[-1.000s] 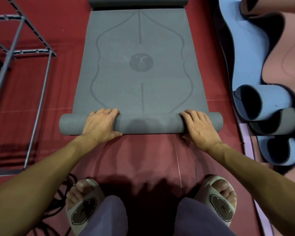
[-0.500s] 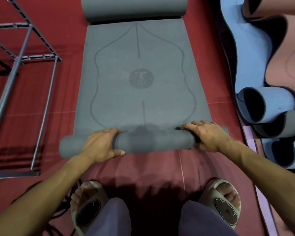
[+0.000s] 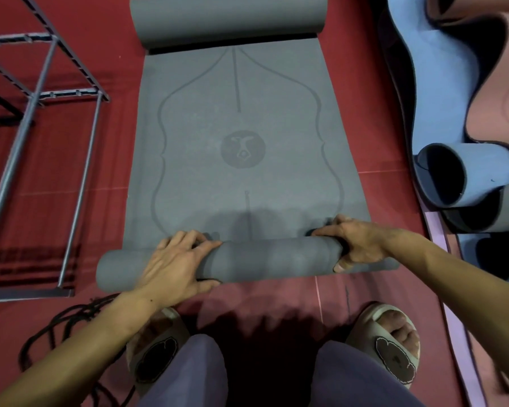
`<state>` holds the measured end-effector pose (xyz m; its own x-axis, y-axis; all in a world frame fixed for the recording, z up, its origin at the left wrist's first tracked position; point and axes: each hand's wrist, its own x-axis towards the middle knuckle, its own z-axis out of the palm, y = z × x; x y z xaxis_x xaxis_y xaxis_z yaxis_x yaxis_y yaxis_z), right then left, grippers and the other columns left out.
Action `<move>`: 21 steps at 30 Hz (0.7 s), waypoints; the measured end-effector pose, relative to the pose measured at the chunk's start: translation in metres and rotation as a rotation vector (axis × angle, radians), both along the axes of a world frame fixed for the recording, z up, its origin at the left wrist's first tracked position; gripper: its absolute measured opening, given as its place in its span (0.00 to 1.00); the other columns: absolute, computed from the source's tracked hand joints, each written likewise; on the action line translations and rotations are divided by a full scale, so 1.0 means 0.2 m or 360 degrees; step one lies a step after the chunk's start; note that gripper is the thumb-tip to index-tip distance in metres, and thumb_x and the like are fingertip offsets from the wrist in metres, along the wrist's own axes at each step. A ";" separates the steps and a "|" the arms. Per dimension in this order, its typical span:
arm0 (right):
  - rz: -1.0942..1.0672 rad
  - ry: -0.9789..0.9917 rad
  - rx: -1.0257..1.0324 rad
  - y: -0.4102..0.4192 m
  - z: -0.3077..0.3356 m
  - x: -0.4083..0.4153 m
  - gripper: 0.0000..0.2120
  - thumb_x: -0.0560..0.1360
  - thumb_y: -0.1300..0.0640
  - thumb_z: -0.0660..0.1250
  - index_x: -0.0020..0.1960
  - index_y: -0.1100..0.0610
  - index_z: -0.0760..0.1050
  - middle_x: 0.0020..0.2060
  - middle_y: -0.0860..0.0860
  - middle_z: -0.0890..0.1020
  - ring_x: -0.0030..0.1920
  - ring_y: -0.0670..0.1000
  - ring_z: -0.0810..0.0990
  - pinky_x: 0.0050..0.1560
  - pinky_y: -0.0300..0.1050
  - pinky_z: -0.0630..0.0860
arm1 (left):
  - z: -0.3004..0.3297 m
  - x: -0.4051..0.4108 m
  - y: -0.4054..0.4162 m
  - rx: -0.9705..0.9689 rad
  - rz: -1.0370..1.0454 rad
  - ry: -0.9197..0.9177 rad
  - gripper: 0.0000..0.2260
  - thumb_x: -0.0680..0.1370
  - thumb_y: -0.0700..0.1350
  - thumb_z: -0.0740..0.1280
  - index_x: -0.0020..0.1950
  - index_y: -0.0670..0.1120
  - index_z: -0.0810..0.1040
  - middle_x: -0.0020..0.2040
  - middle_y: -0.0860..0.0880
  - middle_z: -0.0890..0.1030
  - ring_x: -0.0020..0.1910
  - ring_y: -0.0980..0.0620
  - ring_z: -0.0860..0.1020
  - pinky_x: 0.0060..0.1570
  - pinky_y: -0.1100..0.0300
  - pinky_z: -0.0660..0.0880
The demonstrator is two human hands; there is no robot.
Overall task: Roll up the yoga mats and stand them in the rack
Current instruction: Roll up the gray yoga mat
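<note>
Grey yoga mat [image 3: 241, 136]: lay lengthwise on the red floor [image 3: 59, 177], printed side up with a round emblem at its middle and curved guide lines; its near end was wound into a roll [image 3: 276, 261] lying crosswise, and its far end curled up into a second, fatter roll [image 3: 227, 19].
Left hand [image 3: 174, 264]: lay over the left part of the near roll, fingers spread across the top and thumb on the near side, curled around it.
Right hand [image 3: 356, 245]: gripped the right part of the same roll, fingers hooked over the far side, thumb tucked underneath at the near edge.
Rack [image 3: 41, 95]: grey metal tube frame, stood on the floor left of the mat, apart from it; no mats could be seen in it.
Other mats: a blue mat [image 3: 441, 92] lay in loose waves right of the grey one, with a pink mat [image 3: 506, 113] over it; their curled ends formed open tubes near the right hand but did not touch it.
Black cord [image 3: 62, 321]: coiled on the floor beside the left forearm.
Feet: in pale slide sandals [image 3: 394, 348], planted just behind the near roll, knees in purple trousers [image 3: 188, 377] in between.
</note>
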<state>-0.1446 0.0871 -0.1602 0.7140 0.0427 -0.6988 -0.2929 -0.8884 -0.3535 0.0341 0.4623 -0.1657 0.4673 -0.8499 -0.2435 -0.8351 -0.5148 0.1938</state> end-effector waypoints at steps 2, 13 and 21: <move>-0.0079 -0.0051 0.0047 -0.01 -0.01 -0.02 0.47 0.66 0.49 0.84 0.79 0.41 0.65 0.63 0.48 0.71 0.63 0.48 0.72 0.70 0.43 0.69 | 0.00 -0.04 -0.03 0.0069 0.0049 -0.0077 0.43 0.65 0.73 0.74 0.77 0.61 0.69 0.63 0.56 0.73 0.61 0.50 0.74 0.59 0.51 0.73; -0.0231 -0.0286 -0.0274 -0.08 0.04 -0.06 0.36 0.59 0.26 0.78 0.62 0.35 0.70 0.57 0.40 0.75 0.58 0.50 0.71 0.58 0.53 0.74 | 0.01 0.05 -0.10 0.0078 0.0182 0.0140 0.38 0.71 0.70 0.73 0.77 0.62 0.64 0.68 0.58 0.75 0.69 0.52 0.72 0.68 0.50 0.69; -0.0304 -0.0530 -0.0466 -0.05 0.09 -0.09 0.31 0.65 0.22 0.69 0.61 0.38 0.73 0.54 0.39 0.78 0.58 0.50 0.78 0.47 0.50 0.75 | -0.03 0.07 -0.10 0.0055 0.0193 0.0077 0.43 0.66 0.79 0.68 0.77 0.60 0.69 0.59 0.53 0.71 0.60 0.47 0.73 0.62 0.48 0.75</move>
<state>-0.1627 0.0777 -0.1429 0.8769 -0.2754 -0.3940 -0.3739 -0.9059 -0.1989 0.0479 0.4414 -0.1715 0.5529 -0.7787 -0.2967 -0.7566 -0.6183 0.2127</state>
